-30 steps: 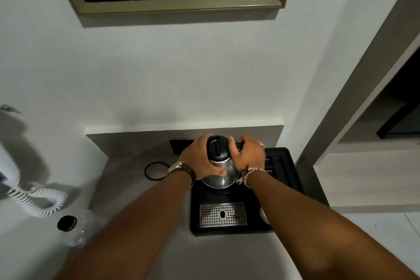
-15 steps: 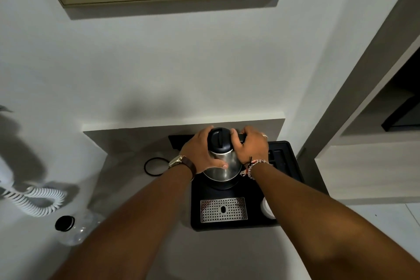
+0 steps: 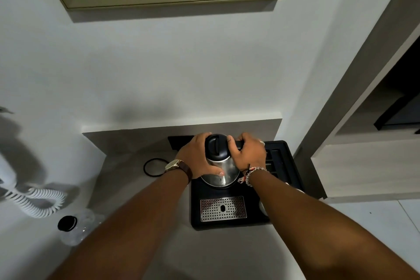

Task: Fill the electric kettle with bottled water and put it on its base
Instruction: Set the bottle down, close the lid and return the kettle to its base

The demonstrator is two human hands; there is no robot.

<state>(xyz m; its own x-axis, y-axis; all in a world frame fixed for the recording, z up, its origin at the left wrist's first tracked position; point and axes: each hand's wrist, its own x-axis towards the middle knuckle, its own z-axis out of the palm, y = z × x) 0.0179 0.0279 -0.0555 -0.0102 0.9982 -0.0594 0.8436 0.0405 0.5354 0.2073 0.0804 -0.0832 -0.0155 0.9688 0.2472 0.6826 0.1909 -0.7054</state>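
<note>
Kettle (image 3: 220, 169): steel body, rigid, smooth and shiny, so likely slippery on the bare wall; if it holds water it will be heavy and will slosh when tilted. Water level not visible, lid (image 3: 217, 146) is shut. Best hold judged to be the black handle on the right side, with the other palm steadying the body, not the lid. Left hand (image 3: 198, 158) is wrapped round the left wall, thumb across the front. Right hand (image 3: 248, 154) is curled closed over the handle area at the top right. Looks: short, wide at the bottom, polished metal, black domed lid with a ridge tab. It sits at the back of a black tray (image 3: 229, 224) on the counter, behind a perforated metal drip grate (image 3: 223, 208). Base hidden under it, so seating cannot be told. A clear capped bottle (image 3: 76, 226) stands well apart at the left.
</note>
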